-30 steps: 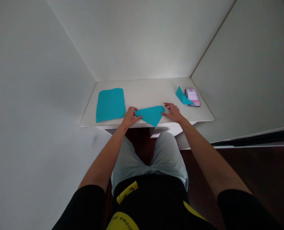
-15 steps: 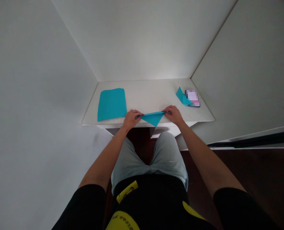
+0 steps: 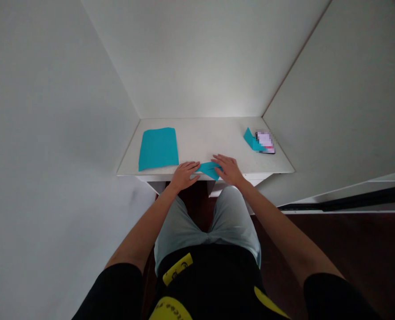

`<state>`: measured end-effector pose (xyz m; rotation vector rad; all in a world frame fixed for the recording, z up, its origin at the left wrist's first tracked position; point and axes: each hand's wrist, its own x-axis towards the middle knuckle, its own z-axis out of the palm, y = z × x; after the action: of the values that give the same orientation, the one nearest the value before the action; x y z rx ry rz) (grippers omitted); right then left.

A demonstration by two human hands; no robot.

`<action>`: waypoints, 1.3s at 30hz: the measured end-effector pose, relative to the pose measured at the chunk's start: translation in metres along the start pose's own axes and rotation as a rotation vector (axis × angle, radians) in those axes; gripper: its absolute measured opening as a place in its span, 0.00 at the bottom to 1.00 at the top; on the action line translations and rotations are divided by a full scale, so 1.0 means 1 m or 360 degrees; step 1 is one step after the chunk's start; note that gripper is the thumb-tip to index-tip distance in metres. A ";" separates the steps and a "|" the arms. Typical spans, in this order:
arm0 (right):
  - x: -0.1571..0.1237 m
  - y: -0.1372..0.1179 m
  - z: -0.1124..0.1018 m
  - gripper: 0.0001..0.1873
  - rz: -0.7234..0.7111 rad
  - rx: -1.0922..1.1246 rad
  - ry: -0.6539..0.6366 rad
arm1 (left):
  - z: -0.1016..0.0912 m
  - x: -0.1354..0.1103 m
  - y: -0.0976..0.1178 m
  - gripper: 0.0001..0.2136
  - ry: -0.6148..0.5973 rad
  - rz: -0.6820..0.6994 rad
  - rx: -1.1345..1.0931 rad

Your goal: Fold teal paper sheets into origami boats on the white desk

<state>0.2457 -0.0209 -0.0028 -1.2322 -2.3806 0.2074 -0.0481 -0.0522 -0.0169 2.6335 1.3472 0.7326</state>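
Observation:
A folded piece of blue paper (image 3: pixel 208 169) lies at the front edge of the white table, one corner pointing toward me. My left hand (image 3: pixel 184 174) rests on its left end, fingers stretched out and thumb apart. Across the paper's right part lies my right hand (image 3: pixel 227 169), fingers extended over it, covering that end. Neither hand grips the paper; both lie flat on or against it.
To the left is a flat blue sheet (image 3: pixel 159 149) on the white table (image 3: pixel 210 138). At the right, a folded blue paper piece (image 3: pixel 250 139) touches a phone-like item (image 3: pixel 265 140), its surface pixelated. Walls enclose the table's back and both sides.
Both hands have let go of their pinch on the paper's ends and flattened onto it. My right hand has moved left, over the paper. The view has shifted slightly.

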 end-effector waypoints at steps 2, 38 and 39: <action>-0.002 -0.022 0.011 0.30 -0.0136 -0.0018 -0.0185 | 0.003 0.000 -0.002 0.22 0.0007 -0.0008 -0.0005; -0.010 0.040 0.002 0.25 0.0410 0.0153 0.0194 | 0.001 0.017 -0.001 0.16 0.0161 -0.0402 0.0022; -0.010 0.039 0.001 0.26 0.0381 0.0115 0.0180 | 0.000 0.014 0.000 0.17 0.0127 -0.0328 0.0019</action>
<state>0.2791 -0.0060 -0.0203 -1.4530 -2.1100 0.2877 -0.0413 -0.0411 -0.0119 2.4481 1.6180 0.8091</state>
